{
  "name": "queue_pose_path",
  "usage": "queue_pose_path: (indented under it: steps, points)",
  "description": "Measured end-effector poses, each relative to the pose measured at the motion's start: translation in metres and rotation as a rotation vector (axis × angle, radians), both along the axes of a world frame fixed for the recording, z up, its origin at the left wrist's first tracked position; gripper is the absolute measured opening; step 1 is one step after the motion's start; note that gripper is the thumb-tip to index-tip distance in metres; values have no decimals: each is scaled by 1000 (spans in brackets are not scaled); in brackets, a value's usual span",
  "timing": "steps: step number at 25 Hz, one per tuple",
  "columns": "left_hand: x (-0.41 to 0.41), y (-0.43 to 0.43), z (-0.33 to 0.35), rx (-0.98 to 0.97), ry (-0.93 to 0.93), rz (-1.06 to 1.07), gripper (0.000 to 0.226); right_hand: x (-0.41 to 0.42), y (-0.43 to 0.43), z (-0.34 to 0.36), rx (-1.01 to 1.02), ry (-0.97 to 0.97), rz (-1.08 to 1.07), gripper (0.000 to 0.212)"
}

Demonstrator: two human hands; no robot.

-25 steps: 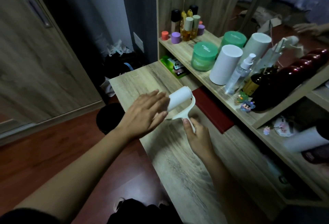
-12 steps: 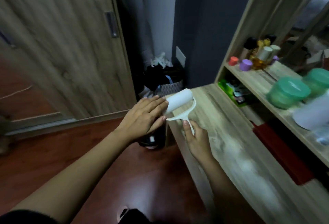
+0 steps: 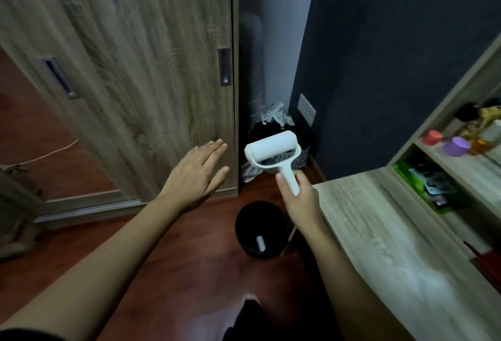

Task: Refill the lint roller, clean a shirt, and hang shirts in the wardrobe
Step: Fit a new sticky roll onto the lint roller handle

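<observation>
The white plastic lint roller [image 3: 273, 155], light and rigid with a tacky paper drum best avoided, is gripped by its handle in the right hand [image 3: 299, 198]. Beside it, the left hand [image 3: 193, 174] spreads flat, empty, toward the wood-grain sliding wardrobe door [image 3: 151, 69].

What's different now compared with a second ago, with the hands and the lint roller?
The left hand let go of the white roll and moved left, open, toward the wardrobe door. The view swung left from the desk to the door and the black bin. The right hand keeps its grip on the lint roller handle, roll uppermost.
</observation>
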State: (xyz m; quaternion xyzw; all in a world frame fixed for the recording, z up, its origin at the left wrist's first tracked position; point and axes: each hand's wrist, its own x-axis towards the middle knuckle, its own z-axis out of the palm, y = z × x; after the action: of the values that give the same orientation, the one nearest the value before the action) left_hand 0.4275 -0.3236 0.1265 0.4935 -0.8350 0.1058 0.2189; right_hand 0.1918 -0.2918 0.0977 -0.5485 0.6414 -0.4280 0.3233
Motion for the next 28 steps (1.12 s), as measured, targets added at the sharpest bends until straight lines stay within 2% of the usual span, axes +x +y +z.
queue_pose_path:
  steps: [5,8,12,15,20,25,28]
  points:
    - [12,-88,-19,34,-75,4,63,18,-87,0,-28,70,-65,27]
    - [19,-177,-26,-8,-201,-29,55,23,-160,-5,-76,100,-99,30]
    - [21,-294,-18,53,-387,-63,53,25,-256,0,-123,107,-147,29]
    - [16,-359,-4,75,-501,-57,41,31,-308,9,-137,96,-144,27]
    - [20,-428,0,194,-629,-73,28,47,-355,17,-213,76,-114,26]
    - [29,-472,0,78,-851,-280,29,58,-378,22,-239,48,-115,20]
    - [37,-490,-11,-36,-984,-330,32,69,-379,19,-224,57,-126,17]
